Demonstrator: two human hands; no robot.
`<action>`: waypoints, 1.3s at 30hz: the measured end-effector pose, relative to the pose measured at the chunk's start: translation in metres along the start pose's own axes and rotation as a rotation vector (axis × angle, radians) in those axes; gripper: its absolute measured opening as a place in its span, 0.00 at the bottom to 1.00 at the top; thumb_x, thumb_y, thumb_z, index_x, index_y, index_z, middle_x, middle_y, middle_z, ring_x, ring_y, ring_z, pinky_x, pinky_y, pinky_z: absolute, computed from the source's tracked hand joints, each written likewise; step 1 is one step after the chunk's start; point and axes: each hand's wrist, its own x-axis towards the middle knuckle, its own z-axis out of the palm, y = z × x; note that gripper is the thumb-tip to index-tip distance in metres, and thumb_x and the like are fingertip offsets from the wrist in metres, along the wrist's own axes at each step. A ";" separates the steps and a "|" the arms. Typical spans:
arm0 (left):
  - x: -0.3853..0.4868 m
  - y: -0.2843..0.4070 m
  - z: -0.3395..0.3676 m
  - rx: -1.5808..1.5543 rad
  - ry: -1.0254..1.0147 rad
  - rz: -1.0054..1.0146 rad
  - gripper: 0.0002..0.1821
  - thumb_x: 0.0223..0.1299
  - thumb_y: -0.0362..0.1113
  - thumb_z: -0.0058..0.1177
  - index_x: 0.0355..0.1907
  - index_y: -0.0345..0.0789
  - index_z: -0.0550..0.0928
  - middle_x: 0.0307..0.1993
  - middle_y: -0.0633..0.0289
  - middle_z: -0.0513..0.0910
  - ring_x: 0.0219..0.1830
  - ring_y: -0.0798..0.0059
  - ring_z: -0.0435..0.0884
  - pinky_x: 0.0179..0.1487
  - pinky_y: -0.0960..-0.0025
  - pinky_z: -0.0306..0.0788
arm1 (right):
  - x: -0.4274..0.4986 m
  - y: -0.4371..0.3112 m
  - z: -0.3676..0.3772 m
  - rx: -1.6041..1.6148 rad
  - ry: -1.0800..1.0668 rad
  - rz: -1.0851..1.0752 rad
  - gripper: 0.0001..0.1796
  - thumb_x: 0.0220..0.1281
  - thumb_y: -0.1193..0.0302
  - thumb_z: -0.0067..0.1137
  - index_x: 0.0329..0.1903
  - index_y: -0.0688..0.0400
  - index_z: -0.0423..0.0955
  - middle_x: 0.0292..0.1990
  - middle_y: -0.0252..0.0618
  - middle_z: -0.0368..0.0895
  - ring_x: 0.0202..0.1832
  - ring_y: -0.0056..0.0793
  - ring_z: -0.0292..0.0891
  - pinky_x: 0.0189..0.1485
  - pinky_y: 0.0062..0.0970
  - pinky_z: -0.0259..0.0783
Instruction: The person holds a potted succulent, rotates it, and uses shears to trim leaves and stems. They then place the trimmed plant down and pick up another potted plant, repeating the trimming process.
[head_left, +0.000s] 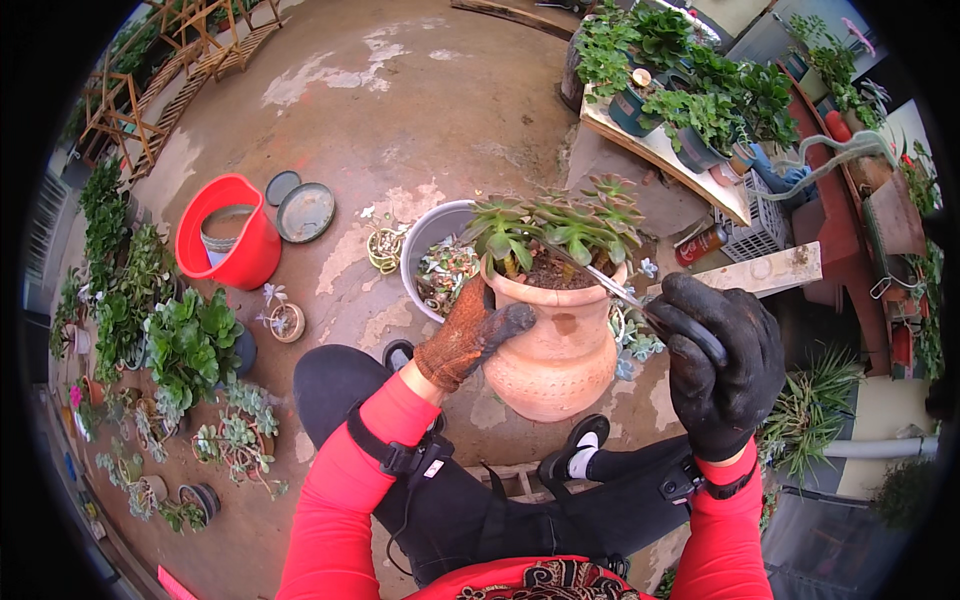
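My left hand (478, 334), in an orange and black work glove, grips the rim and neck of a terracotta pot (559, 360) from the left. In the pot, a rosette succulent (570, 217) with thick stems grows from dark soil. My right hand (716, 364), in a black glove, is closed around the dark handles of long metal tweezers or scissors (615, 285); which of the two I cannot tell. The tool's narrow metal end crosses the pot's rim and reaches in among the leaves. Its tip is hidden by the foliage.
Left of the pot stands a grey tub (409, 262) holding plant cuttings. Farther left are a red bucket (255, 259) and round saucers (306, 213). Potted plants line the left side. At the right are a plant-laden board (675, 161), a grey crate (757, 225) and a white plank (772, 271).
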 end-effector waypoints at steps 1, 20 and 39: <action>-0.002 0.003 0.002 -0.042 0.004 -0.021 0.42 0.58 0.37 0.68 0.71 0.31 0.62 0.65 0.56 0.72 0.65 0.67 0.72 0.70 0.62 0.66 | -0.002 0.000 -0.001 -0.012 -0.007 0.002 0.22 0.52 0.61 0.71 0.49 0.55 0.81 0.42 0.37 0.87 0.35 0.41 0.82 0.37 0.37 0.72; 0.006 0.023 0.013 0.529 0.104 0.128 0.48 0.39 0.42 0.78 0.64 0.30 0.68 0.58 0.51 0.78 0.60 0.60 0.77 0.66 0.60 0.68 | -0.016 0.002 -0.036 0.287 0.297 0.580 0.38 0.70 0.41 0.50 0.47 0.72 0.75 0.42 0.50 0.81 0.33 0.33 0.84 0.29 0.24 0.83; 0.001 0.023 0.014 0.713 0.226 0.113 0.55 0.37 0.55 0.77 0.67 0.31 0.65 0.58 0.44 0.75 0.61 0.47 0.76 0.64 0.52 0.70 | 0.023 -0.007 -0.039 -0.017 -0.060 0.084 0.22 0.72 0.56 0.53 0.39 0.63 0.84 0.35 0.43 0.87 0.33 0.41 0.81 0.40 0.37 0.73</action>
